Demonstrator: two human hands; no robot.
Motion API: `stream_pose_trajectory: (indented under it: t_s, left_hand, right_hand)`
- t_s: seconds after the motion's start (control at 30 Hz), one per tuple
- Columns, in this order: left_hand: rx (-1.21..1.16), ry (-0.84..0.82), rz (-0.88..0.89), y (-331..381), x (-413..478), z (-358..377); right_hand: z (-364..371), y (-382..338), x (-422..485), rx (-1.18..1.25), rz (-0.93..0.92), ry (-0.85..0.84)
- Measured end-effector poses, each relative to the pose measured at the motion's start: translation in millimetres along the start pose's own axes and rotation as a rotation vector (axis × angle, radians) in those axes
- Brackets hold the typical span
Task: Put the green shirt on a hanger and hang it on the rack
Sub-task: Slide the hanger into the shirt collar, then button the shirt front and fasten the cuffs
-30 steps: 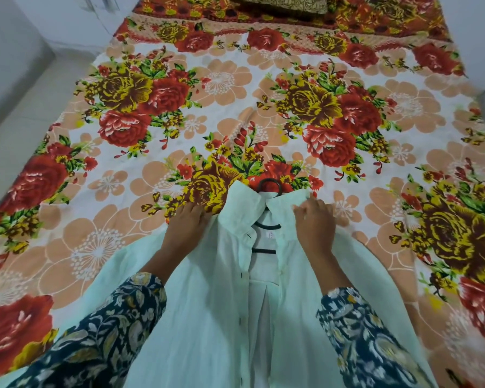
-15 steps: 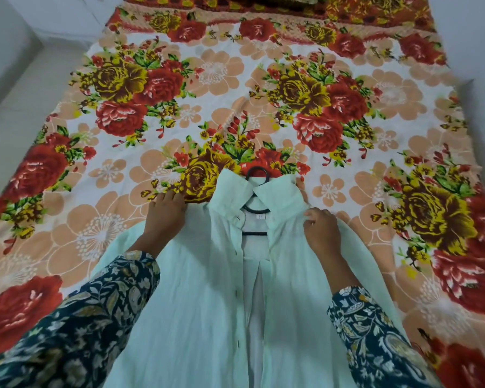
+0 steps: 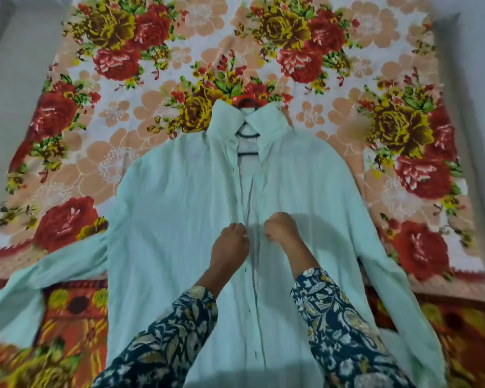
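Shirt on hanger, front closure in hand

Green shirt (image 3: 179,219) lies flat and face up on a floral bedsheet (image 3: 118,141). The black hanger (image 3: 248,134) sits inside the collar, hook clear of the neckline. Left hand (image 3: 230,245) and right hand (image 3: 282,231), fingers curled, each appear to pinch one front edge at mid-chest, well below the hanger. Judgement: bring the edges level and fasten them without dragging the collar off the hanger.

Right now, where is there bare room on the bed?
Free: floral sheet beyond the collar and beside both shoulders. Crowded: mid-bed, where the green shirt lies with left hand and right hand on it; a sleeve covers near left.
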State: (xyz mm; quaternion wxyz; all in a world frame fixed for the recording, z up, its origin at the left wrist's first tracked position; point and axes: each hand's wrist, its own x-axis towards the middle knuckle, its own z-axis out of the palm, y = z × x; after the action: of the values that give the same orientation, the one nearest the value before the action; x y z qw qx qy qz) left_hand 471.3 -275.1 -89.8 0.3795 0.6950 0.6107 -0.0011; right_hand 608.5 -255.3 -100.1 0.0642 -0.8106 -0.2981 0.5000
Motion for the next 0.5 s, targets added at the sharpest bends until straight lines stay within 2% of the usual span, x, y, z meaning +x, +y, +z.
stream_pose_trajectory:
  t_s: [0.2,0.4,0.5]
  left_hand:
    - [0.003,-0.134,-0.065,-24.4,-87.4,26.3]
    - [0.009,-0.446,-0.113,-47.4,-162.7,76.1]
    - [-0.103,-0.400,-0.181,-58.6,-195.2,101.1]
  right_hand:
    - [33.9,80.3,-68.7,0.065,0.059,-0.062]
    - [70.8,144.2,-135.8,-0.185,0.119,-0.193]
    - [92.3,169.6,-164.3,-0.110,0.098,-0.286]
